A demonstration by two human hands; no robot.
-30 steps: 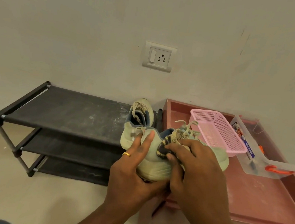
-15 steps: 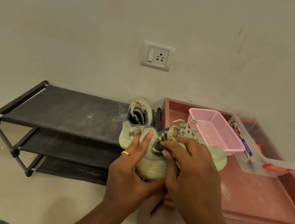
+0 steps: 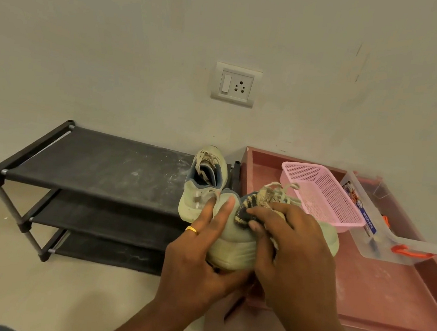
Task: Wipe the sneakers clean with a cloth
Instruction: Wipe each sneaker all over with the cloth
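Slid cloth (image 3: pixel 247 212) leftward along the held sneaker (image 3: pixel 232 246) with right hand (image 3: pixel 292 244), grip closed on it; left hand (image 3: pixel 202 253) clasped the heel; probably mid-wipe; second sneaker (image 3: pixel 204 185) waiting on shelf (image 3: pixel 102 168).

Single head view: looks forward-down, close over hands, facing wall (image 3: pixel 118 31).

You face a plain off-white wall (image 3: pixel 116 45) with a switch-and-socket plate (image 3: pixel 234 84). Against it stand a black three-tier rack (image 3: pixel 97 168) and a pink cabinet (image 3: pixel 388 288) on glossy beige floor (image 3: pixel 10 264).
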